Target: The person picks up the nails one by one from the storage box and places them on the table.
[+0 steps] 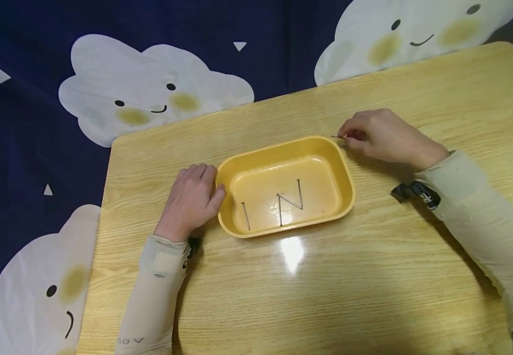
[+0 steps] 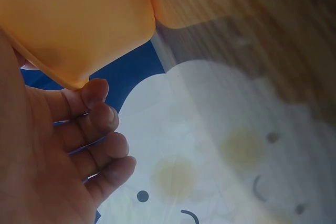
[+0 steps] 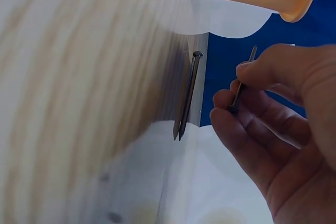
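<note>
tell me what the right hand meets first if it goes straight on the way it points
Likely the far right corner of the yellow tray, touched first by the nail the right hand pinches; its height is unclear, so it may pass above.

Pale wood-grain table (image 1: 349,296) bearing a yellow tray (image 1: 274,160)
The glossy tabletop extends past the tray on every side, its rounded far corners beyond the tray to left and right; a bright patch of glare (image 1: 293,252) shines just in front of the tray, and a metal nail (image 3: 191,93) lies on the wood near the tray's right end.
</note>
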Demonstrator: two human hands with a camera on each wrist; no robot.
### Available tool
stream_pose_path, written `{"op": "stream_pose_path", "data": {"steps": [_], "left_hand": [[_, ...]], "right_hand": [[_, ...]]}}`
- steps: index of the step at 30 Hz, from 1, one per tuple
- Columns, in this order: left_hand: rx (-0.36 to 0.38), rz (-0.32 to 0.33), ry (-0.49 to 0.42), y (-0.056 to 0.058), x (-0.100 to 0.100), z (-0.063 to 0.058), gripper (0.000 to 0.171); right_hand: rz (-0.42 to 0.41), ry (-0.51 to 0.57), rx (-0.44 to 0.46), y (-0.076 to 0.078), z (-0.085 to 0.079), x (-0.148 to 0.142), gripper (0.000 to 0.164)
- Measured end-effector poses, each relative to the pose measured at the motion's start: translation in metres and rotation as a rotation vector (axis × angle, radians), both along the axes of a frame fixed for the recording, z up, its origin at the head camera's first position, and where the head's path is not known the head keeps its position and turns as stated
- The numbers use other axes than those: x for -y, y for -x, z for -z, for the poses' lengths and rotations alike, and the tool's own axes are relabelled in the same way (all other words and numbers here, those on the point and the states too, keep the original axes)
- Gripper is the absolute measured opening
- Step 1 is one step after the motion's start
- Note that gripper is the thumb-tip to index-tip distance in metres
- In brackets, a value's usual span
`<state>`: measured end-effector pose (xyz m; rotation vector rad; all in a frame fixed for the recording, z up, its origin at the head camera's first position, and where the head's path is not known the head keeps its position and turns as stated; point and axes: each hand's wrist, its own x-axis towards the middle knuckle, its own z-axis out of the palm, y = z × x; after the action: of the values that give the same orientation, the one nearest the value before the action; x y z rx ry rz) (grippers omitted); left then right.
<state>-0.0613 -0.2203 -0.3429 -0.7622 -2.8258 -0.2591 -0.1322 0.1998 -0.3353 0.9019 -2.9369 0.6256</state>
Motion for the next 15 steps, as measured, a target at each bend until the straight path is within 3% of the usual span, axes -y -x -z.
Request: {"op": "stream_pose_path", "data": {"steps": [15], "left_hand": [[0.0, -0.006, -0.008, -0.0005, -0.0004, 0.0012, 0.029]], "right_hand": [[0.056, -0.06, 0.078, 0.0055, 0.0056, -0.0049, 0.017]]}}
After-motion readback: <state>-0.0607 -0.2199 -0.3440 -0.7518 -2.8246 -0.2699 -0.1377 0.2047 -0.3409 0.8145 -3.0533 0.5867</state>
